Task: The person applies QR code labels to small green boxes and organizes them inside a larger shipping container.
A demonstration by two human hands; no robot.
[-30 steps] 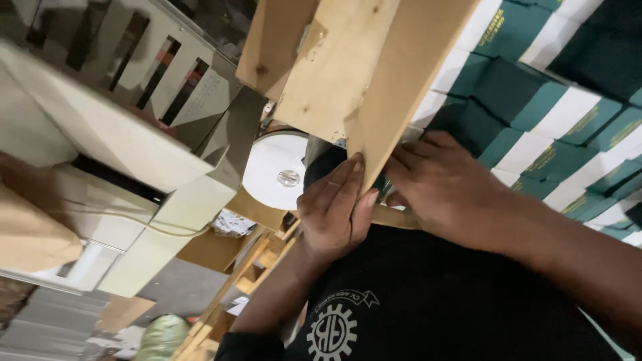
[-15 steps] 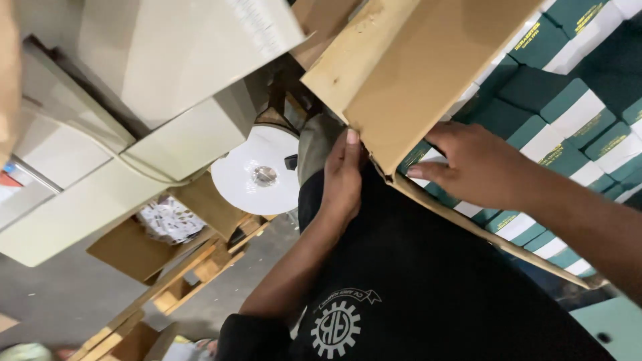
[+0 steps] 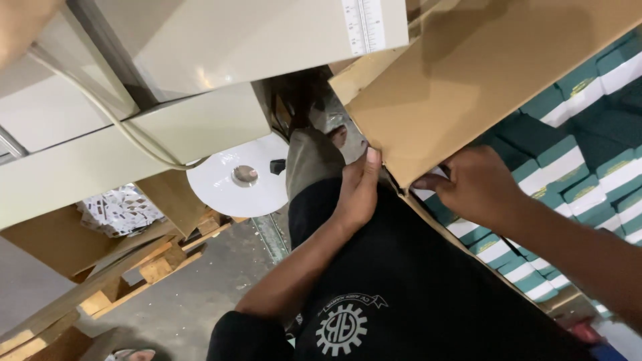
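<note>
Gripping a big brown cardboard sheet w/ both hands: left hand is curling its fingers over the sheet's lower corner, right hand is pinching the lower edge just beside it, fingers closed on the board. Sheet is sitting up at top right, tilted, its lower corner coming down against the person's black shirt, above the stacked green-and-white boxes. Risks, judging from this: both grips are crowding one corner, so the far end is hanging unsupported and could be sagging or folding; thin edge grip could be slipping, letting the sheet drop onto the boxes. Sheet's upper edge is running close to the beige machine housing, so a swing could be catching it or the grey cable looping down its front. Around: white film roll is sitting below the housing, near the left hand but apart from it; wooden pallet is lying on the concrete floor at lower left, w/ a pile of small printed cards behind it. A knee in grey trousers is standing between roll and sheet, tightening the room there.
</note>
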